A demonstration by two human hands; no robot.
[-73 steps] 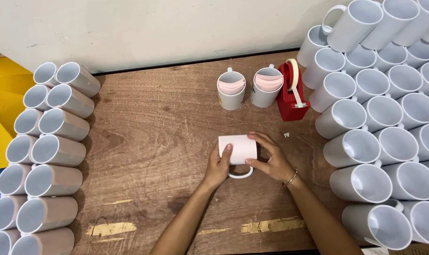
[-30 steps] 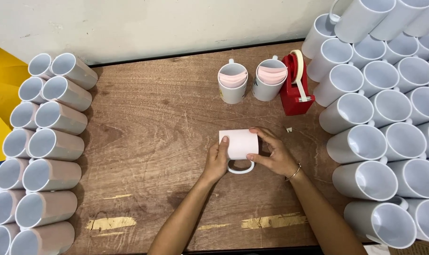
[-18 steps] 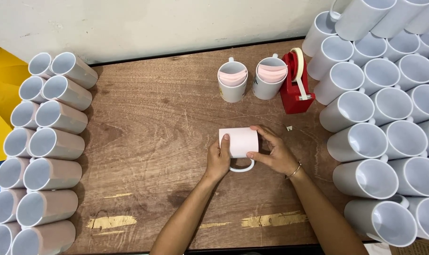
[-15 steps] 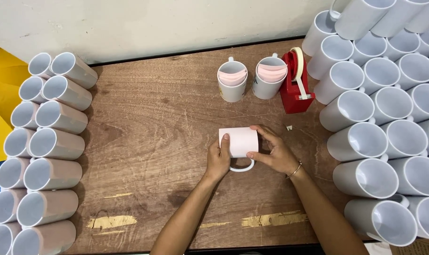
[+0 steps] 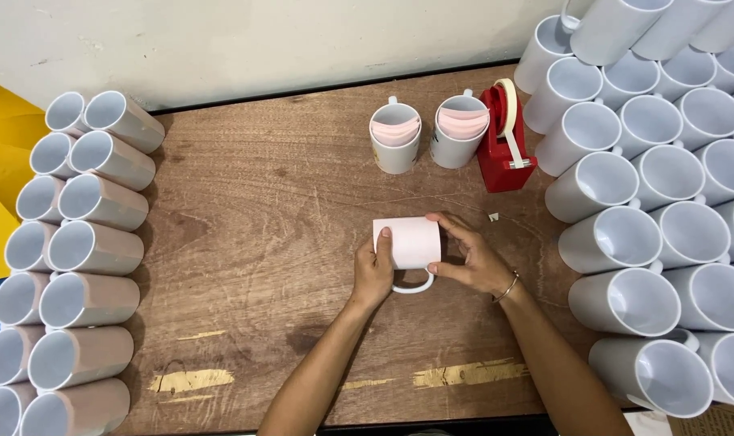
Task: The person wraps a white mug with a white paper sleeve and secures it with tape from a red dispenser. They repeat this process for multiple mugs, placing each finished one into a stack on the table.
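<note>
A white mug (image 5: pixel 408 245) wrapped in a pale pink sheet lies on its side at the middle of the wooden table (image 5: pixel 254 234), its handle pointing toward me. My left hand (image 5: pixel 373 270) clasps its left end. My right hand (image 5: pixel 469 256) presses the sheet around its right end, thumb and fingers spread over the wrap. Both hands hold the mug against the tabletop.
Two upright mugs (image 5: pixel 395 144) (image 5: pixel 459 129) stuffed with pink sheets stand behind, beside a red tape dispenser (image 5: pixel 504 141). Stacks of wrapped mugs (image 5: pixel 80 250) lie along the left edge and white mugs (image 5: pixel 650 186) pile up on the right. A small tape scrap (image 5: pixel 493 215) lies near the dispenser.
The hands have shifted slightly around the mug while smoothing the sheet; the mug stays in the same place on the table.
</note>
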